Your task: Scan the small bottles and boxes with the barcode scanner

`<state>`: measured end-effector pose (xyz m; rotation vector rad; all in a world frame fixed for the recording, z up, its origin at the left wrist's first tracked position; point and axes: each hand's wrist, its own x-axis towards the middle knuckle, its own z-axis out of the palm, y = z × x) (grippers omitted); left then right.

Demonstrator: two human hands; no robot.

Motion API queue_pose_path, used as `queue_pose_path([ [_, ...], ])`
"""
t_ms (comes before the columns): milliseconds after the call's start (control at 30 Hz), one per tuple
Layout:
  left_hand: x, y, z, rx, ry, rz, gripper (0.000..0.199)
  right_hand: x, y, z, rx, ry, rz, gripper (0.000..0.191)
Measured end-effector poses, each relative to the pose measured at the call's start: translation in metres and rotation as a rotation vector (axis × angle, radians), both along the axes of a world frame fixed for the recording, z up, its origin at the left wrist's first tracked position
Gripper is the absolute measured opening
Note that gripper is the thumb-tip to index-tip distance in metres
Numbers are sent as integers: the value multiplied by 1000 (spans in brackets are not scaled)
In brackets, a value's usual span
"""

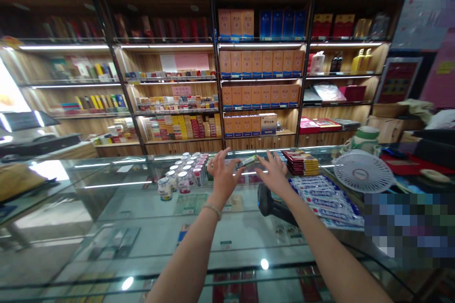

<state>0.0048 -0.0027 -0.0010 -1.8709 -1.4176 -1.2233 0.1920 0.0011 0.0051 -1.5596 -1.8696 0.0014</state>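
Observation:
A small green-and-white packet is tilted between my hands above the glass counter, its right end higher. My left hand has its thumb and a finger at the packet's left end, seemingly pinching it, while other fingers point upward. My right hand is at the other end, fingers apart, with one fingertip close to or touching the packet. Beside my left hand stand several small lidded jars in rows. Flat red-and-yellow packs are stacked beyond my right hand. Below that hand lies a black handheld scanner.
Blue-and-white long packets lie on the counter at right, near a white fan and a green-lidded container. Goods show beneath the glass. Beyond it, tall shelves hold boxes and bottles. A dark machine stands far left.

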Motion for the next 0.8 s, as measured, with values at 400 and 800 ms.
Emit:
queue_pose_path([
  [400, 4, 2, -7, -71, 127, -41, 18, 8, -4, -4, 379, 99, 63, 23],
  [800, -13, -1, 35, -39, 147, -128, 38, -1, -9, 28, 488, 45, 46, 23],
])
